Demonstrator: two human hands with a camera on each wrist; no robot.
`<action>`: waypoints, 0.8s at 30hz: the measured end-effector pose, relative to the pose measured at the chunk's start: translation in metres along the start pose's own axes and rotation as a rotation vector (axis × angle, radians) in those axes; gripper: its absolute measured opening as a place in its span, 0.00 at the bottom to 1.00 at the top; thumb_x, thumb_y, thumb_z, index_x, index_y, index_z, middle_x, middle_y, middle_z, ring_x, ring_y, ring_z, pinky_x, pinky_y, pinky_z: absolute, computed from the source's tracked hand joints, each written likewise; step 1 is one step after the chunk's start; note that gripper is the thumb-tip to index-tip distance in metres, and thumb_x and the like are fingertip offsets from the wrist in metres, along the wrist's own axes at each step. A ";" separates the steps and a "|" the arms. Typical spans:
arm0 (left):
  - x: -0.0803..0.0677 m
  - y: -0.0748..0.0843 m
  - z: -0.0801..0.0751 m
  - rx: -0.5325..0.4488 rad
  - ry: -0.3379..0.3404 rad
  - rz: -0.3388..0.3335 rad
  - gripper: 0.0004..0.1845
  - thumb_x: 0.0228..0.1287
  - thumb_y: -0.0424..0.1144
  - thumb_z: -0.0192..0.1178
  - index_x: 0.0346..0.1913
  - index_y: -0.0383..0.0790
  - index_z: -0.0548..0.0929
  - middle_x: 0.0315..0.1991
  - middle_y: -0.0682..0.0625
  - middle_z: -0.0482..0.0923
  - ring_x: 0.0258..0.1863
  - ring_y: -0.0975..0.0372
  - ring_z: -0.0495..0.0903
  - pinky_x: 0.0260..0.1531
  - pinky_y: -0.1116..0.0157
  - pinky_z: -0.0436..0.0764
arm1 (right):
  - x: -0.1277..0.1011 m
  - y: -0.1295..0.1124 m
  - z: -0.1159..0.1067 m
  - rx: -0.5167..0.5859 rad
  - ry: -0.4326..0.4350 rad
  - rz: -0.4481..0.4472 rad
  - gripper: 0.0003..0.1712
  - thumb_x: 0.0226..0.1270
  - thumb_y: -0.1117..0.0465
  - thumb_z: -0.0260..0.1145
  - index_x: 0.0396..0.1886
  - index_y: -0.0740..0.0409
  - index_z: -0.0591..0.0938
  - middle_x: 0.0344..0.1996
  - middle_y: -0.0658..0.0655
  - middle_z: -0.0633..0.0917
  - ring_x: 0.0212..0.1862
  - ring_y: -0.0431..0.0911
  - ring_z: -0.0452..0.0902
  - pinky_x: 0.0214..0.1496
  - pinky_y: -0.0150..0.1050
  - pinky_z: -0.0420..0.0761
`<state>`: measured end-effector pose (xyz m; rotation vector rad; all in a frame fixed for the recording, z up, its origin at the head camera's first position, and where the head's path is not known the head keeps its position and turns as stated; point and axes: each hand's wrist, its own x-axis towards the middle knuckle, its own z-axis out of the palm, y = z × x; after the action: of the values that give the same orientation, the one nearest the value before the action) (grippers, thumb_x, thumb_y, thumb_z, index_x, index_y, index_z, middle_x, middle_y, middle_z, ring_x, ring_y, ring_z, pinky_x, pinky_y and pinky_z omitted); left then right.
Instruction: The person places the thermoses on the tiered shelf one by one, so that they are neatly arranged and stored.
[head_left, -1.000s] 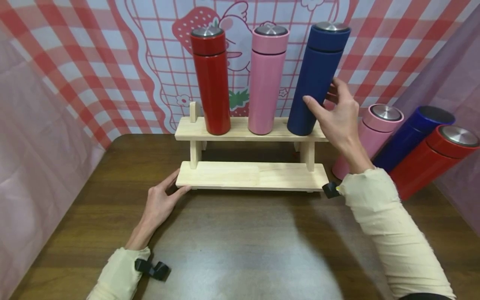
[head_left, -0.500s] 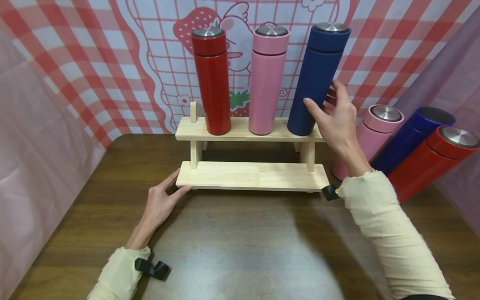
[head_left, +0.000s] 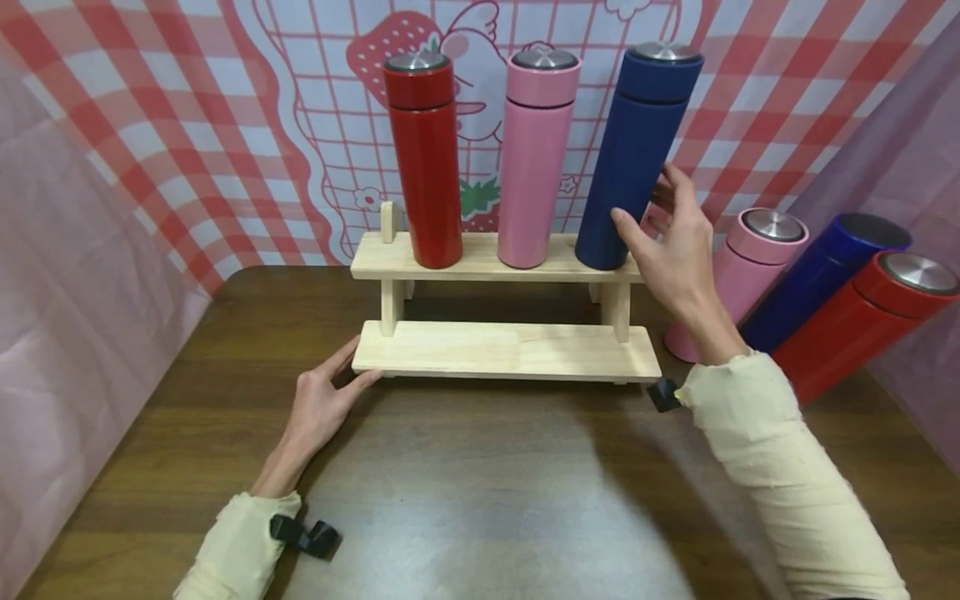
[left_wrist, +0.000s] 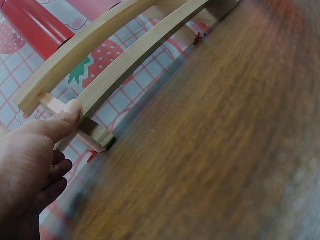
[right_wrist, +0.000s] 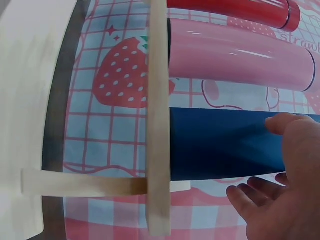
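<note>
A two-tier wooden rack [head_left: 502, 350] stands on the brown table. On its upper shelf [head_left: 480, 257] a red bottle [head_left: 426, 158], a pink bottle [head_left: 534, 158] and a blue bottle [head_left: 633, 158] stand upright; the blue one leans slightly right. My right hand [head_left: 663, 237] hovers beside the blue bottle's lower half with fingers spread, and its thumb lies against the blue bottle [right_wrist: 220, 145]. My left hand [head_left: 322, 400] rests flat at the lower shelf's left corner. There its thumb presses the board end of the rack [left_wrist: 125, 55].
Three more bottles lean at the right of the table: pink [head_left: 738, 275], blue [head_left: 817, 275] and red [head_left: 862, 321]. A checked strawberry cloth hangs behind, with pink cloth at both sides. Bare table [head_left: 480, 500] lies in front of the rack.
My right hand has loosened from the blue bottle and slid slightly down and right. The left hand and the bottles have stayed put.
</note>
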<state>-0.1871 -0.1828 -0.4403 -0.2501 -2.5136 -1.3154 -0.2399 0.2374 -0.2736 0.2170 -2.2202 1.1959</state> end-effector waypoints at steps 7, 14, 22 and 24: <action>0.000 0.000 0.000 0.002 -0.003 -0.003 0.35 0.66 0.41 0.74 0.72 0.34 0.75 0.62 0.37 0.80 0.64 0.48 0.78 0.61 0.47 0.75 | -0.016 0.005 -0.006 -0.045 -0.015 -0.028 0.42 0.70 0.58 0.71 0.79 0.58 0.64 0.68 0.61 0.77 0.69 0.50 0.72 0.67 0.45 0.75; 0.000 0.000 0.000 0.002 0.000 -0.002 0.34 0.66 0.41 0.74 0.72 0.34 0.76 0.61 0.36 0.79 0.64 0.47 0.77 0.63 0.46 0.74 | -0.037 0.010 -0.015 -0.046 0.018 -0.084 0.41 0.68 0.64 0.73 0.78 0.61 0.67 0.67 0.62 0.78 0.67 0.53 0.74 0.62 0.31 0.76; 0.000 0.000 0.001 0.011 0.011 0.008 0.34 0.65 0.41 0.74 0.71 0.35 0.76 0.60 0.36 0.80 0.62 0.47 0.79 0.61 0.47 0.76 | -0.053 0.019 -0.025 -0.061 0.060 -0.097 0.39 0.66 0.67 0.73 0.75 0.64 0.69 0.64 0.64 0.80 0.60 0.54 0.77 0.59 0.27 0.76; 0.000 0.000 0.001 0.013 0.013 0.011 0.34 0.65 0.40 0.74 0.71 0.35 0.76 0.60 0.36 0.80 0.62 0.48 0.79 0.60 0.48 0.76 | -0.057 0.022 -0.027 -0.066 0.067 -0.091 0.39 0.66 0.67 0.73 0.75 0.63 0.70 0.63 0.64 0.81 0.60 0.49 0.77 0.59 0.27 0.76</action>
<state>-0.1871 -0.1817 -0.4409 -0.2514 -2.5056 -1.2927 -0.1909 0.2641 -0.3110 0.2449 -2.1642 1.0640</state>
